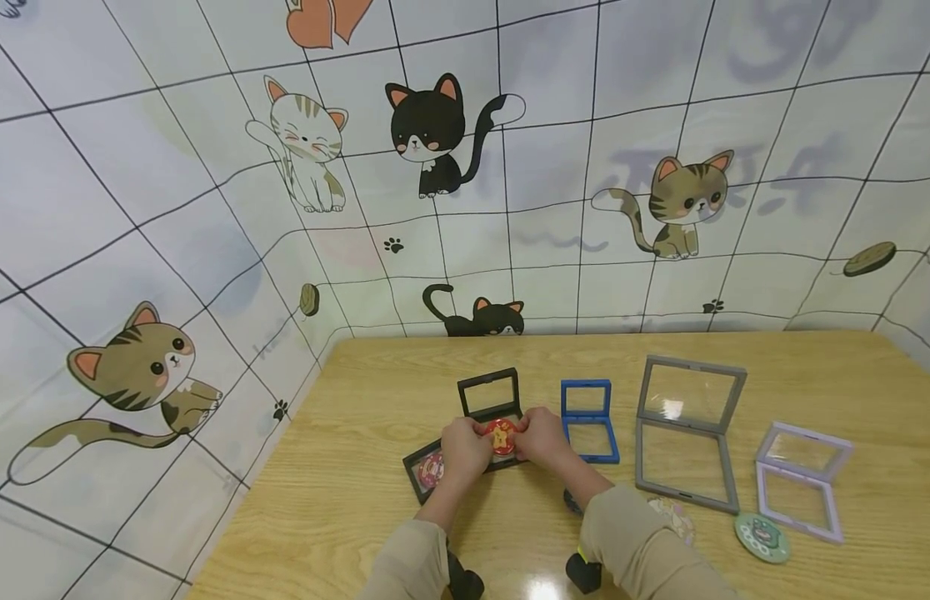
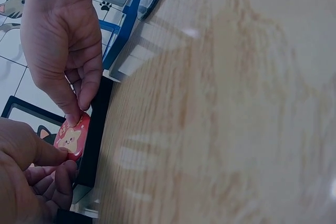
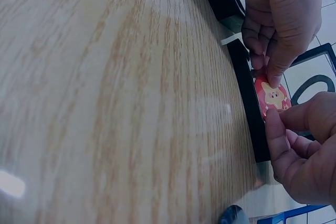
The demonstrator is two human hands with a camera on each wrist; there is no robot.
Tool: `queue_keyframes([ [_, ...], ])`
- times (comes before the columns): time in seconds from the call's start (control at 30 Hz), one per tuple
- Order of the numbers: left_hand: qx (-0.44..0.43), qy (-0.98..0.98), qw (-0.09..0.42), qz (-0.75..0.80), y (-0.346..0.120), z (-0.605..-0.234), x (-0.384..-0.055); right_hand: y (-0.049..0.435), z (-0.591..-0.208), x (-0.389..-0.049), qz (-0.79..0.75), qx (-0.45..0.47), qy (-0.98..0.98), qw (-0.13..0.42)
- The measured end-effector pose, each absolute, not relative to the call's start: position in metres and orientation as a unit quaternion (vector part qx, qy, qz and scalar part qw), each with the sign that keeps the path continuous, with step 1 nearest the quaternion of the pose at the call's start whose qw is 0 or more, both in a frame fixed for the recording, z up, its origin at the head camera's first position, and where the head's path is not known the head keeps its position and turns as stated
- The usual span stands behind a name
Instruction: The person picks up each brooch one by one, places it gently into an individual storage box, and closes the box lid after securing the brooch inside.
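Observation:
My left hand (image 1: 467, 450) and right hand (image 1: 543, 437) pinch opposite edges of a round red badge (image 1: 502, 436) with a yellow star character. The badge is over the lower half of an unfolded black display frame (image 1: 489, 377), whose lid stands up behind. In the left wrist view, thumb and fingers of the left hand (image 2: 26, 166) hold the badge's near edge, while the right hand (image 2: 65, 40) holds the other. Left of it, a second black frame (image 1: 411, 463) contains a pink round badge (image 1: 431, 470), partly hidden by the left hand.
To the right stand an unfolded blue frame (image 1: 603, 457), a large grey frame (image 1: 686, 497) and a lilac frame (image 1: 802, 525). A green round badge (image 1: 762, 537) lies before the lilac one. The right sleeve partly covers a pale badge (image 1: 677, 515) and a dark badge (image 1: 572, 500).

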State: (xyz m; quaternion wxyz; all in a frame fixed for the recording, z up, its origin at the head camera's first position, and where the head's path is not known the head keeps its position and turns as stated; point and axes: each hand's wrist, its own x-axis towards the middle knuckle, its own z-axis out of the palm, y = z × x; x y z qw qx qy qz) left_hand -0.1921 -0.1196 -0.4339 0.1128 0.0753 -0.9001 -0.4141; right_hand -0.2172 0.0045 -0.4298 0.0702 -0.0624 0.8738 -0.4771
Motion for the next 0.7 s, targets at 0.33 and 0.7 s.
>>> queue_keyframes([
  [0.33, 0.068, -0.906, 0.133, -0.396, -0.1188, -0.4356, -0.1919, 0.0035, -0.4319, -0.2170, -0.483, -0.063, 0.872, 0.058],
  [0.7, 0.056, -0.912, 0.133, -0.385, -0.1196, -0.4350, -0.1923, 0.0030, -0.4347, -0.2179, -0.486, -0.062, 0.870, 0.046],
])
